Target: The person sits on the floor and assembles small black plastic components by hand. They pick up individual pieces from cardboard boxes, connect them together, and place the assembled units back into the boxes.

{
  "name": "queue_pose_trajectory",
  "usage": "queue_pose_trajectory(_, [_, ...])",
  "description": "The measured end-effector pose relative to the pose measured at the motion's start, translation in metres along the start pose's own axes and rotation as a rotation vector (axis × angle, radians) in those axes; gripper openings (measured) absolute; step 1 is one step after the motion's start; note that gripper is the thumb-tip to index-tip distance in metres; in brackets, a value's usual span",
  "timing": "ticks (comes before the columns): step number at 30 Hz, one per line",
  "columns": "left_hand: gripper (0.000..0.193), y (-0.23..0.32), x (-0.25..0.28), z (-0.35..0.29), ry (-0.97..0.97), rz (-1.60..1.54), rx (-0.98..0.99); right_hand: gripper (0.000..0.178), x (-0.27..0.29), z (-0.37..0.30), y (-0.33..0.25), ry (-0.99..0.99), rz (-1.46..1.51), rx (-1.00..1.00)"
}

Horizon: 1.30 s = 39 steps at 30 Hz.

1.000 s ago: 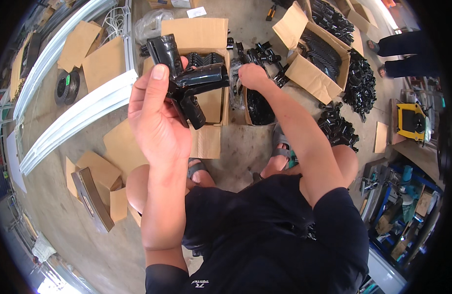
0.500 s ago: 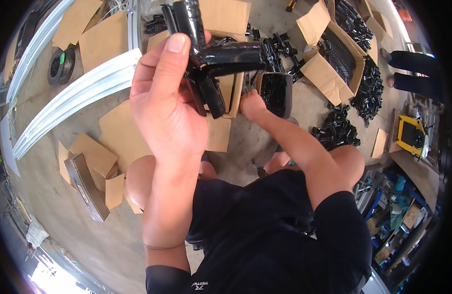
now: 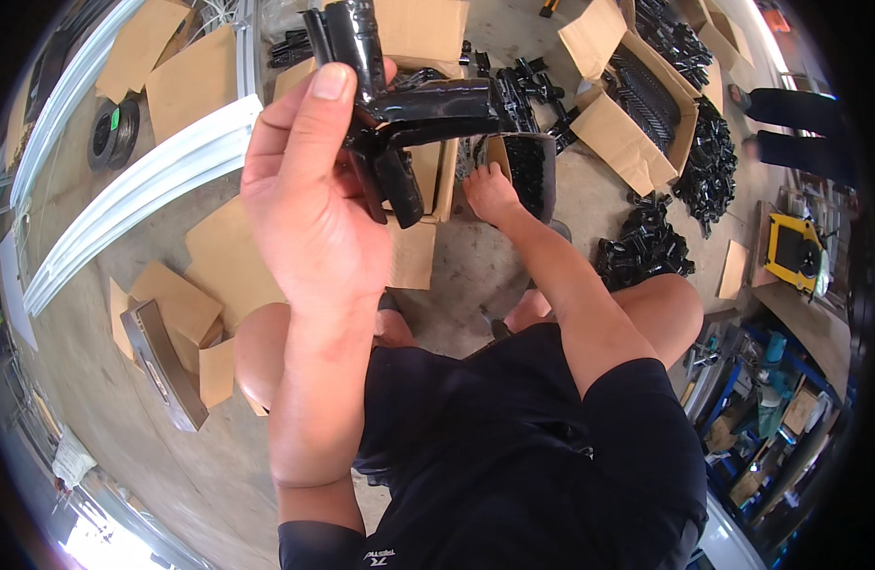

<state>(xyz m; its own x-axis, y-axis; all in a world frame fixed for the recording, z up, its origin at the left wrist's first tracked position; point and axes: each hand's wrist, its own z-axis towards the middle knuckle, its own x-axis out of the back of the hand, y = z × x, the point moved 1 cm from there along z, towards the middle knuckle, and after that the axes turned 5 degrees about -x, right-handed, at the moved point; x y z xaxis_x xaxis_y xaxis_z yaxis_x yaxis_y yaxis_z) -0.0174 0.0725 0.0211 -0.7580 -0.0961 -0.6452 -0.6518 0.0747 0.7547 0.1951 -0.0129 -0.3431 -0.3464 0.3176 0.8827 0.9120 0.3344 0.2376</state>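
Raised close in front of me, my left hand (image 3: 314, 195) grips a glossy black metal pipe joint (image 3: 437, 106) between thumb and fingers. Its curved, half-round arms branch several ways, one pointing right and one up. Farther down, my right hand (image 3: 494, 195) reaches forward to the left side of a small open box (image 3: 549, 180) with dark contents. Its fingers are curled by the box's brown flap and some clear plastic; whatever they hold is hidden. Part of another cardboard box (image 3: 444, 195) shows behind the pipe joint.
A large open carton (image 3: 627, 142) of black parts stands at the right, with heaps of black joints (image 3: 646, 242) around it. White metal profiles (image 3: 143, 204), a black coil (image 3: 114, 131) and flattened cardboard (image 3: 224, 256) lie left. Another person's legs (image 3: 798, 138) are far right.
The view has shifted slightly, so most things sit a little farther left. My left hand still holds the pipe joint. My right hand has moved slightly right along the small box's edge.
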Motion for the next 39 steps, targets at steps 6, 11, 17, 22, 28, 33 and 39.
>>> queue_pose_trajectory(6, [0.028, -0.009, -0.003, 0.000, -0.010, 0.110, -0.010, 0.025, -0.015, -0.041, 0.009, 0.006, 0.016, -0.007])
queue_pose_trajectory(11, [0.016, -0.017, -0.008, 0.002, -0.033, 0.021, 0.012, 0.022, -0.006, -0.056, 0.015, 0.118, 0.341, -0.043])
queue_pose_trajectory(17, [0.017, -0.031, -0.008, 0.004, -0.044, 0.047, 0.031, 0.009, 0.123, -0.067, 0.048, 0.571, 1.122, -0.214])
queue_pose_trajectory(22, [0.015, -0.053, -0.001, -0.007, 0.017, 0.016, -0.023, 0.009, 0.268, -0.130, 0.069, 0.824, 1.110, 0.098])
queue_pose_trajectory(28, [0.019, -0.071, -0.012, -0.024, -0.004, 0.062, 0.044, 0.018, 0.310, -0.167, 0.017, 0.865, 1.036, 0.025])
queue_pose_trajectory(33, [0.022, -0.065, -0.009, -0.028, -0.011, 0.117, 0.007, 0.027, 0.316, -0.176, 0.015, 0.886, 1.078, 0.051])
queue_pose_trajectory(39, [0.023, -0.061, -0.017, -0.037, -0.030, 0.141, 0.036, 0.023, 0.320, -0.180, 0.019, 0.964, 1.230, 0.085])
